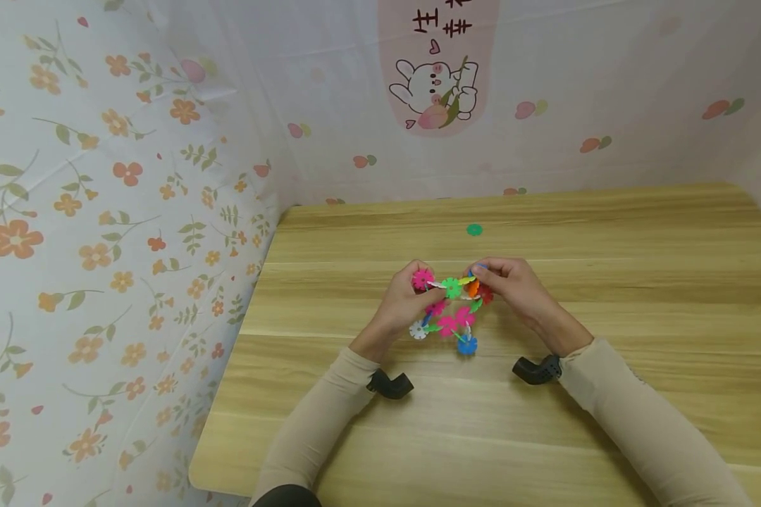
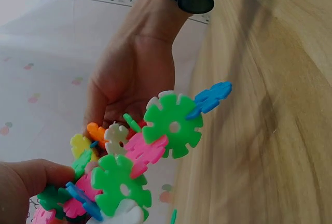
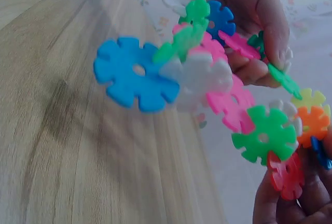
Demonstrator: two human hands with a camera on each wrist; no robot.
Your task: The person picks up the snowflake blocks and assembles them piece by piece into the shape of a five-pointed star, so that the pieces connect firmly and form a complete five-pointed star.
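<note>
A looped construction of interlocking plastic snowflake discs in pink, green, white, blue, orange, yellow and red is held up between both hands over the table. My left hand grips its left side, the thumb across the front near a green disc. At the upper right corner, my right hand pinches a dark blue disc beside the orange disc and yellow disc. A red disc lies against the right fingers. From the lower end a lighter blue disc sticks out, with no hand on it.
One loose green disc lies flat on the wooden table beyond the hands. Printed cloth hangs behind the table, and floral cloth along its left. Each wrist carries a black camera mount.
</note>
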